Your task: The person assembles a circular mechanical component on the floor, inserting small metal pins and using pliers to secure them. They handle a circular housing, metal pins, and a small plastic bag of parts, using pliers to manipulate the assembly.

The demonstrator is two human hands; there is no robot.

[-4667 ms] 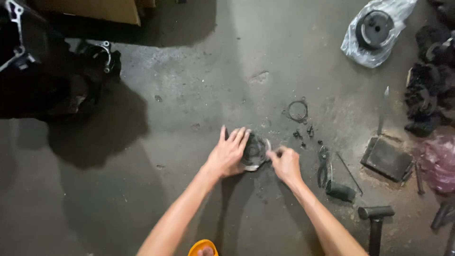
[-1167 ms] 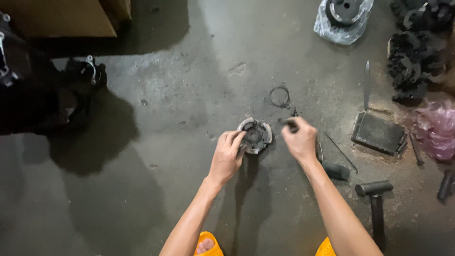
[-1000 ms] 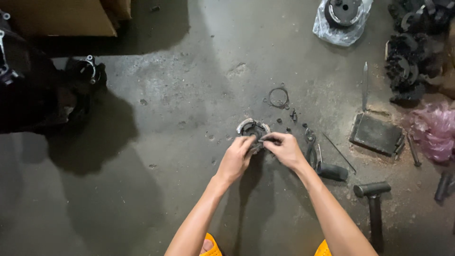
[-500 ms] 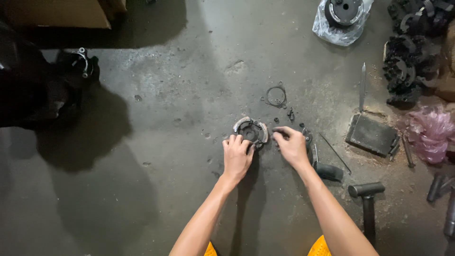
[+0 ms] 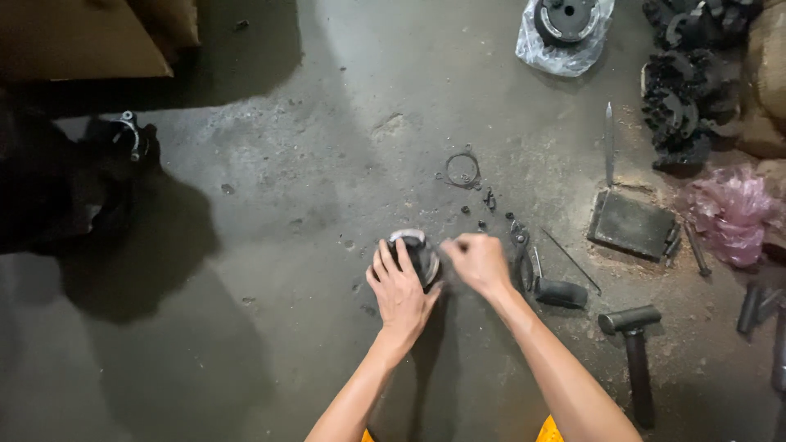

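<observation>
Grey concrete floor (image 5: 246, 327) carries one round metal part (image 5: 416, 252) near its middle, grasped by the left hand (image 5: 399, 288), while the right hand (image 5: 479, 262) is clenched just beside it, with one wire ring (image 5: 462, 170), one hammer (image 5: 632, 348) and one pair of pliers (image 5: 521, 254) nearby.

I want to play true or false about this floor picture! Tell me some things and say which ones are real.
1. The left hand rests on a round metal part. True.
2. The right hand holds the hammer. False: the hammer lies on the floor, apart from both hands.
3. A thin wire ring lies beyond the hands. True.
4. The pink bag is on the left side. False: it is at the right edge.
5. The round part lies in a box. False: it sits on the bare floor.
</observation>
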